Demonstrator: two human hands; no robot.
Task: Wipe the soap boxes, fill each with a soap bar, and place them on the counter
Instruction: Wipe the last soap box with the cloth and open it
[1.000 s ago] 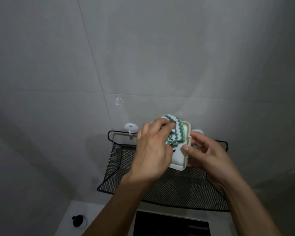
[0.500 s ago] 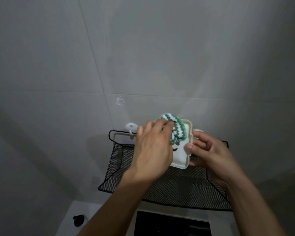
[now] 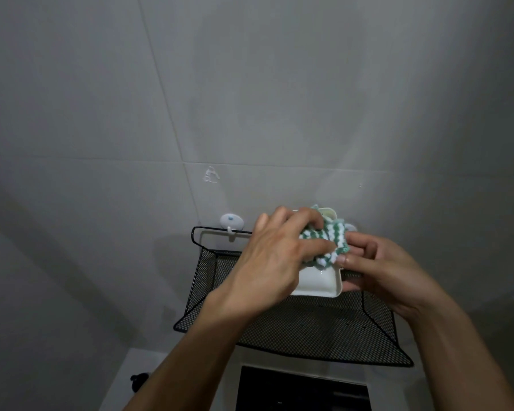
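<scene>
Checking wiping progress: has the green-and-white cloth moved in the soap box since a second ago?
Yes. The cloth has slid from the soap box's far end toward its middle.

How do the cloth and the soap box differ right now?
The cloth is striped green and white; the soap box is plain white. The cloth is soft and bunched under the left hand; the soap box is rigid, gripped at its edge by the right hand. The cloth lies on the soap box. Both are held above the black mesh shelf.
</scene>
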